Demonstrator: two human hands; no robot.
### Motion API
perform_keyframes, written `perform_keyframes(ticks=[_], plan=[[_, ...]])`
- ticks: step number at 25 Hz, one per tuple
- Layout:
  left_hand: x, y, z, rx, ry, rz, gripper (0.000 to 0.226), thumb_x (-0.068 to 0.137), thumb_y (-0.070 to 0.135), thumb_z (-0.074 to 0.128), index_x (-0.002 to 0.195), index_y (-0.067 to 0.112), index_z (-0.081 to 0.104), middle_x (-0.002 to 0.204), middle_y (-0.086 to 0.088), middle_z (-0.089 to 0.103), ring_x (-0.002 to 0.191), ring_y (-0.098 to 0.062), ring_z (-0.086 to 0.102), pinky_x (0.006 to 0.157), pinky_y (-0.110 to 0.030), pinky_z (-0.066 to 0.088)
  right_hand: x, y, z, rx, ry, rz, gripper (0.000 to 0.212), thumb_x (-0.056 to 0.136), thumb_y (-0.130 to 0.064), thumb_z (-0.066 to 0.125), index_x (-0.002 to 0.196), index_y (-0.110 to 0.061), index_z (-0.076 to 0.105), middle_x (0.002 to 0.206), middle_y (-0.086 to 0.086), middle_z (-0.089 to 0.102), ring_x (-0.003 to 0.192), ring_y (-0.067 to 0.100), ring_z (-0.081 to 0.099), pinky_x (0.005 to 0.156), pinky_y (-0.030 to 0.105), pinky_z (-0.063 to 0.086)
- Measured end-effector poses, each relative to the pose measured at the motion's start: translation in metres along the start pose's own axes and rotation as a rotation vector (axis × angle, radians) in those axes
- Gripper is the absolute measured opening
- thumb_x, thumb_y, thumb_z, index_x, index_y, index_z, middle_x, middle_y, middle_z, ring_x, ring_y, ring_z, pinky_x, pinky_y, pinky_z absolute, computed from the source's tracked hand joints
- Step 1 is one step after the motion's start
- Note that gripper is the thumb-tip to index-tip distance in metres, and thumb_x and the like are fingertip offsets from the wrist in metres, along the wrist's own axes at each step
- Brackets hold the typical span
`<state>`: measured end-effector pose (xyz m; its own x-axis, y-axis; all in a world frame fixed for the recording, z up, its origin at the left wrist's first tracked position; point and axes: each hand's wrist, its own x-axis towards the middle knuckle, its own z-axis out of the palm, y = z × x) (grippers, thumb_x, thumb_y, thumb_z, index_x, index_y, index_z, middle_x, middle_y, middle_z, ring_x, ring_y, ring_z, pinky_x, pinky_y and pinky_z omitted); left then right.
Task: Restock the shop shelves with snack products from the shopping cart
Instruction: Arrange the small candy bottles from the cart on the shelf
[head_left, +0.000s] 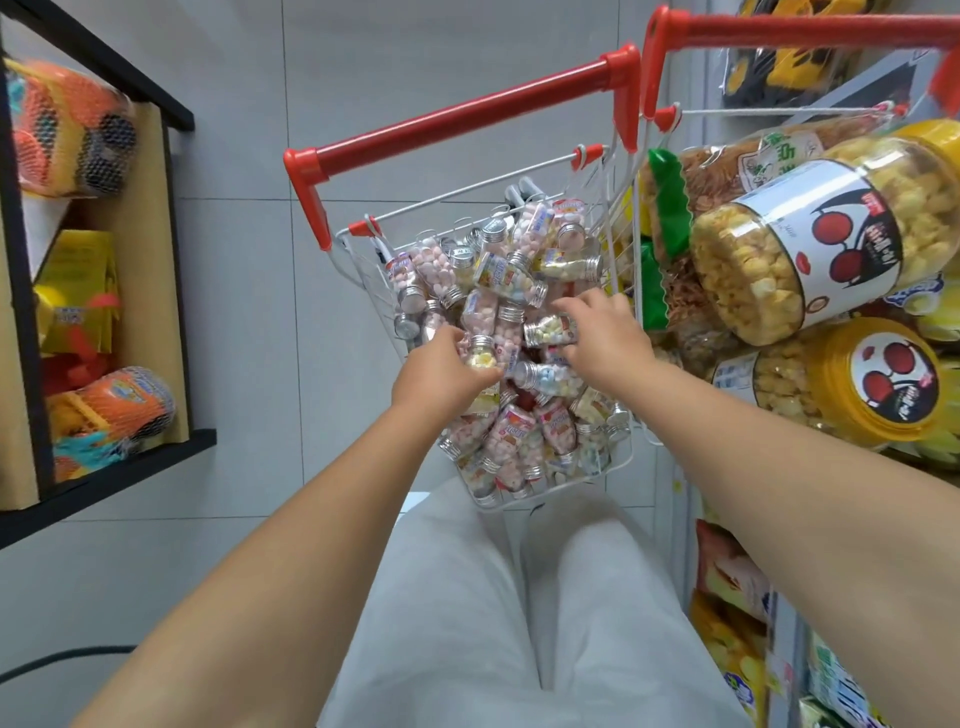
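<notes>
**Shop aisle: picking stock from the cart**

Above grey floor tiles (234, 312), the white wire shopping cart with red handle (457, 113) holds heaped clear silver-capped candy bottles (511, 431). The left hand (444, 366) grasps a yellow-filled bottle (481, 357); the right hand (605, 332) grasps a pastel-filled bottle (549, 330). The next move is probably to lift both clear and turn to a shelf.

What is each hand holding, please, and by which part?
Left hand: a candy bottle, by its body. Right hand: a second bottle, by its base end.

Grey tiled floor (249, 270) under a wire cart (457, 110) full of candy bottles (498, 270).
</notes>
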<state>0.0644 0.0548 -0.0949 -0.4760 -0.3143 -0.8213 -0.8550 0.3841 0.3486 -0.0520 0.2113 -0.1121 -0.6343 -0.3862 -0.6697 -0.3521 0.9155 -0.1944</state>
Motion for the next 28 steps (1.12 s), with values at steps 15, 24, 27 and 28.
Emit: perform_keyframes(ticks=[15,24,27,28], plan=[[-0.004,-0.005,-0.018,-0.649,-0.125,0.021,0.032,0.091,0.009,0.07,0.116,0.02,0.052,0.099,0.01,0.063,0.089,-0.007,0.063,0.08,-0.028,0.053,-0.019,0.01,-0.029,0.765,-0.035,0.196,0.052,0.086,-0.019,0.069,0.13,-0.02,0.041,0.132,0.003,0.046,0.109,0.017,0.049,0.081,0.028,0.039],[0.009,-0.019,0.006,-0.434,0.021,0.027,0.055,0.081,0.028,0.082,0.127,0.023,0.053,0.115,-0.003,0.064,0.102,-0.022,0.065,0.09,-0.043,0.057,0.016,-0.024,-0.019,0.87,0.01,0.234,0.077,0.086,-0.035,0.072,0.147,-0.011,0.032,0.149,0.005,0.039,0.123,0.021,0.048,0.094,0.034,0.043],[0.004,-0.022,0.013,-0.416,0.074,0.027,0.06,0.082,0.032,0.081,0.135,0.025,0.054,0.114,-0.002,0.065,0.099,-0.017,0.065,0.068,-0.023,0.053,0.022,-0.028,-0.015,0.984,0.024,0.276,0.075,0.087,-0.029,0.072,0.148,-0.01,0.031,0.153,0.004,0.037,0.132,0.023,0.043,0.091,0.028,0.035],[0.002,-0.021,0.015,-0.4,0.102,0.033,0.059,0.082,0.033,0.081,0.135,0.027,0.055,0.111,0.0,0.066,0.097,-0.016,0.065,0.061,-0.018,0.048,0.024,-0.028,-0.015,1.001,0.024,0.275,0.077,0.087,-0.026,0.072,0.149,-0.01,0.029,0.153,0.004,0.036,0.133,0.023,0.043,0.089,0.027,0.033]])
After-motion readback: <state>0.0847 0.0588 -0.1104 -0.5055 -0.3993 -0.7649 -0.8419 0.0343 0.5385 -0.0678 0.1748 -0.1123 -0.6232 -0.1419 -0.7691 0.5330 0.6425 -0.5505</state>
